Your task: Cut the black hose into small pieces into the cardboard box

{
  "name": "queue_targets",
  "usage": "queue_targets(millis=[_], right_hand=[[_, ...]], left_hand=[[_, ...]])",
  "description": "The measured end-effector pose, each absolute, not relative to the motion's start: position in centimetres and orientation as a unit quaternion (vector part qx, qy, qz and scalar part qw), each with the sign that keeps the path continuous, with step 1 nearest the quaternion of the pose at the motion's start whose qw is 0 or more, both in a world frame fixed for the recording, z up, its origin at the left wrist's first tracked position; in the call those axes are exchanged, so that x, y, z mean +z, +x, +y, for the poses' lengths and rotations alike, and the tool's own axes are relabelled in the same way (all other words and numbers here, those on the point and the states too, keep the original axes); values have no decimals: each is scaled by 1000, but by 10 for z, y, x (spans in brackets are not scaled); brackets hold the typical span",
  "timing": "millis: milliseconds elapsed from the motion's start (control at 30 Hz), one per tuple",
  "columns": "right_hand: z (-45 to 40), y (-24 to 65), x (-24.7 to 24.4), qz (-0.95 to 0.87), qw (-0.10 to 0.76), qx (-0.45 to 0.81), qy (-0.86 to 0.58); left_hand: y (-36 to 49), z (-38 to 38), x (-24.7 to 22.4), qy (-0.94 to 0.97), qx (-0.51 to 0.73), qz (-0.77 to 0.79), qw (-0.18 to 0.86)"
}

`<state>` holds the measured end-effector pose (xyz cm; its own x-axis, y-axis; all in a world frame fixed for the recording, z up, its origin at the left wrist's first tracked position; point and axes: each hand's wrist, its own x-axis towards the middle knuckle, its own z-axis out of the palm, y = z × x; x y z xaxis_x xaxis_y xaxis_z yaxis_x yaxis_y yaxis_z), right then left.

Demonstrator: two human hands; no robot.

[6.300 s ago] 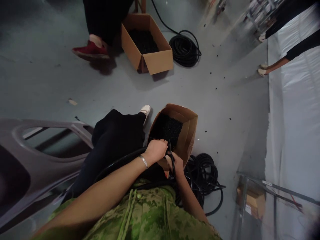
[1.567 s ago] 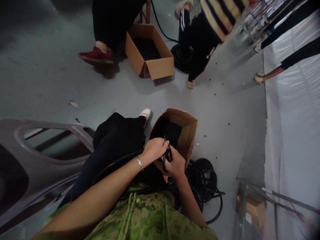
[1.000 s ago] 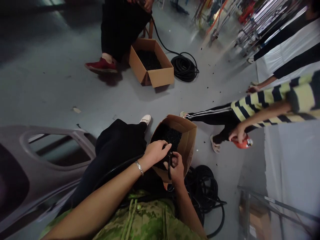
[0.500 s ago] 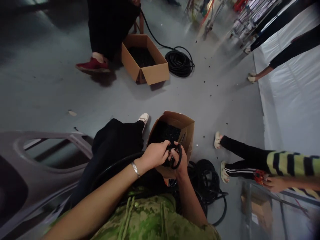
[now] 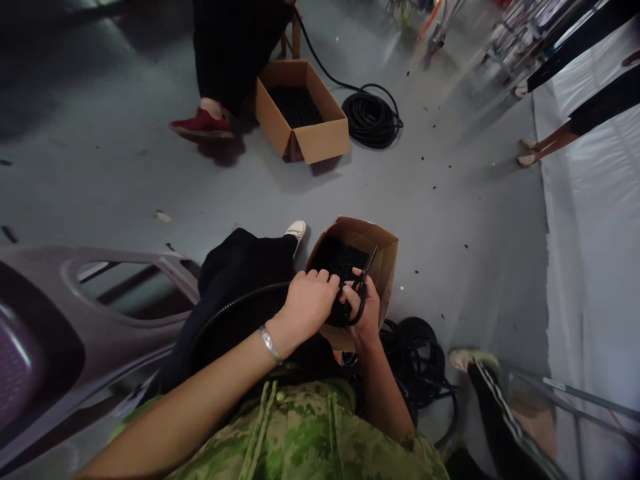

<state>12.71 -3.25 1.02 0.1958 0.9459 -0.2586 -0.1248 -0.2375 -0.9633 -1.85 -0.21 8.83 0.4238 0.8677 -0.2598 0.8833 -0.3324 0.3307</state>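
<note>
My left hand (image 5: 311, 301) is closed, knuckles up, around the end of a black ribbed hose (image 5: 245, 295). The hose curves across my lap from the left. In my right hand (image 5: 369, 315) is a pair of scissors (image 5: 371, 260), black loop handles around the fingers and blades pointing away from me. Both hands are close together over an open cardboard box (image 5: 389, 267). Small black pieces (image 5: 345, 256) lie inside it. My left fingers hide the hose's tip, so I cannot tell whether the scissors touch it.
Ahead, another cardboard box (image 5: 323, 141) of black pieces stands beside a coiled black hose (image 5: 371, 119) and a seated person's red shoe (image 5: 203, 125). More tangled hose (image 5: 417, 363) lies to my right. A grey plastic chair (image 5: 125, 319) is at left; a person's leg (image 5: 505, 413) is at lower right.
My left hand has turned knuckles up over the hose. The scissors' blades show more clearly now. The person at right has stepped nearer, and my view has shifted slightly.
</note>
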Motion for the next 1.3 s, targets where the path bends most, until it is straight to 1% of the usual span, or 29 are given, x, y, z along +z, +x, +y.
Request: queue_targets(millis=[133, 267, 367, 433, 600, 900, 1100, 1300], right_hand=[[-31, 130, 15, -361, 502, 520, -589], [-43, 142, 11, -411, 440, 528, -600], [-59, 149, 3, -454, 386, 513, -618], [-68, 149, -1, -471, 371, 500, -625], [-74, 139, -4, -486, 370, 488, -624], [-61, 123, 0, -457, 384, 493, -633], [-60, 124, 0, -458, 386, 505, -622], [-62, 126, 1, -454, 382, 505, -628]], left_hand=[[-24, 3, 84, 799, 38, 548, 246], [-25, 9, 74, 771, 105, 579, 246], [-23, 10, 68, 762, 115, 588, 246], [-21, 10, 65, 760, 114, 588, 254], [-16, 6, 59, 760, 99, 590, 254], [-14, 4, 56, 763, 84, 586, 260], [-15, 4, 56, 750, 100, 592, 276], [-14, 4, 57, 760, 75, 590, 260]])
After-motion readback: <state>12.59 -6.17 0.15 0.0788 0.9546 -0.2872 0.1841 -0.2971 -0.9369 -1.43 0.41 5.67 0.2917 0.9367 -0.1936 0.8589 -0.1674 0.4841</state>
